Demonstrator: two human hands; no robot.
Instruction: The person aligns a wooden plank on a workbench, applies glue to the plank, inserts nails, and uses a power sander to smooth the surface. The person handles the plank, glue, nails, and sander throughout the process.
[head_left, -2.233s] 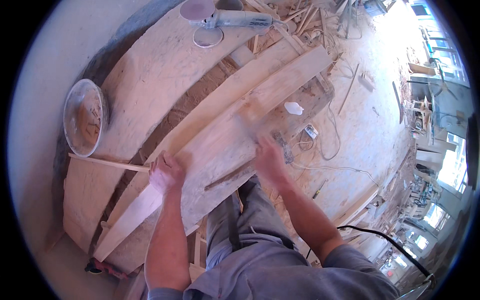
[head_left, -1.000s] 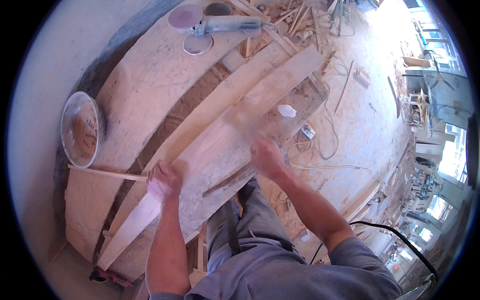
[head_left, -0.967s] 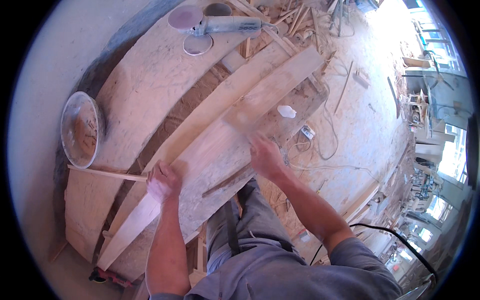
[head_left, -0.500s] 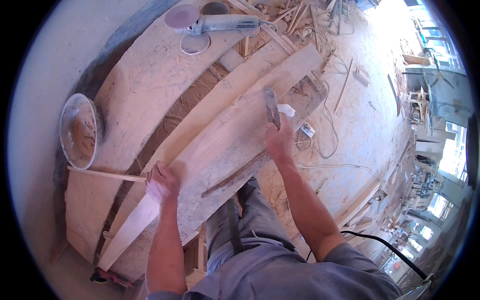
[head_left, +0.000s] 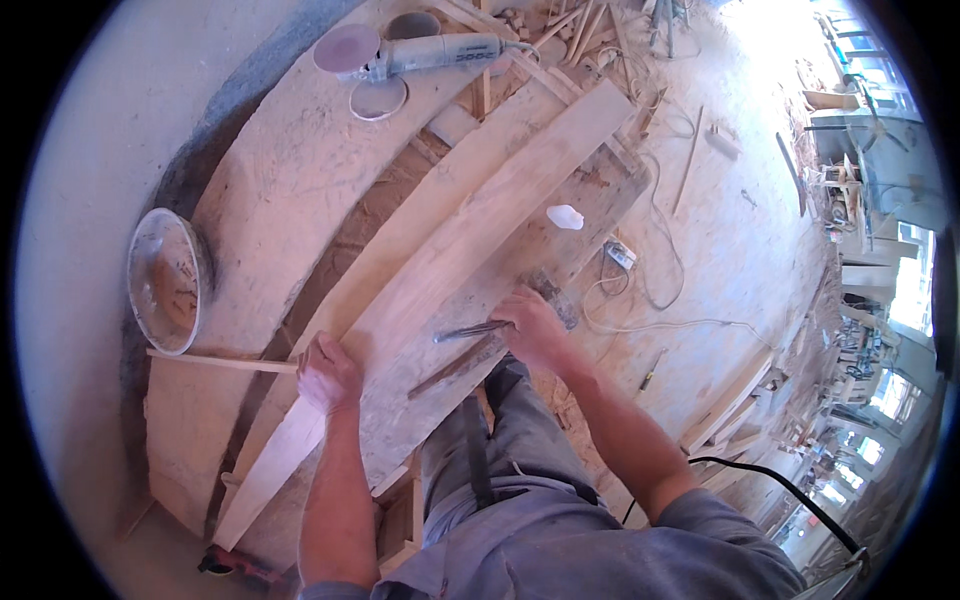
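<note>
A long pale plank (head_left: 480,215) lies slantwise over the rough workbench board. My left hand (head_left: 330,375) is closed on its near part, with the end of a thin wooden strip (head_left: 220,361) beside the fingers. My right hand (head_left: 535,325) is closed around a slim dark metal tool (head_left: 468,332) that points left over the bench. A dark, worn block (head_left: 552,297) shows partly behind that hand; whether the hand touches it I cannot tell. Farther along the board lies a small white piece (head_left: 566,217).
An angle grinder (head_left: 430,52) with a round sanding disc rests on the wide far slab (head_left: 270,180). A white basin (head_left: 165,285) stands at left. Cables (head_left: 665,300), wood scraps and a power socket (head_left: 620,253) lie on the dusty floor.
My right hand has come nearer and left from the far part of the board, and the slim metal tool now shows in it. The left hand keeps its place on the plank.
</note>
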